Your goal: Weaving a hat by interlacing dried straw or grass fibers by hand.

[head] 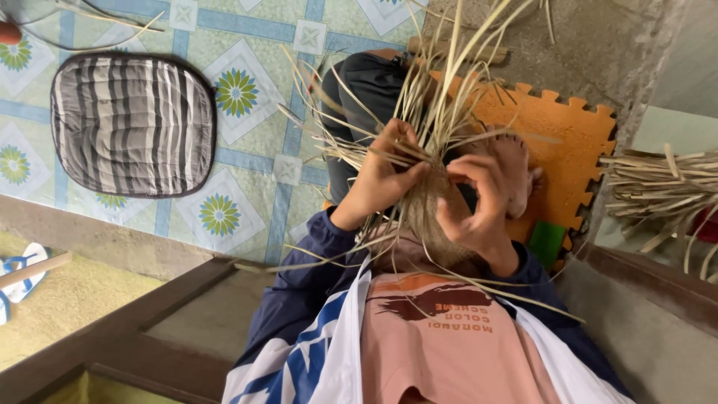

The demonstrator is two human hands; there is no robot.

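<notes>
My left hand (380, 178) and my right hand (479, 203) are both closed on a partly woven piece of tan straw (428, 218), held just above my lap. Long loose straw strips (437, 82) fan out upward and sideways from the woven part. The fingers of my left hand pinch several strips at the top of the weave. My right hand curls around strips on the other side, thumb and forefinger meeting. Beyond the hands are my bent leg in dark trousers (366, 82) and my bare foot (516, 168).
An orange foam puzzle mat (572, 131) lies under my foot, a green block (547, 243) at its edge. A bundle of straw strips (658, 187) lies at the right. A striped cushion (133, 123) rests on the patterned tile floor. A wooden frame (149, 314) and a sandal (19, 278) sit lower left.
</notes>
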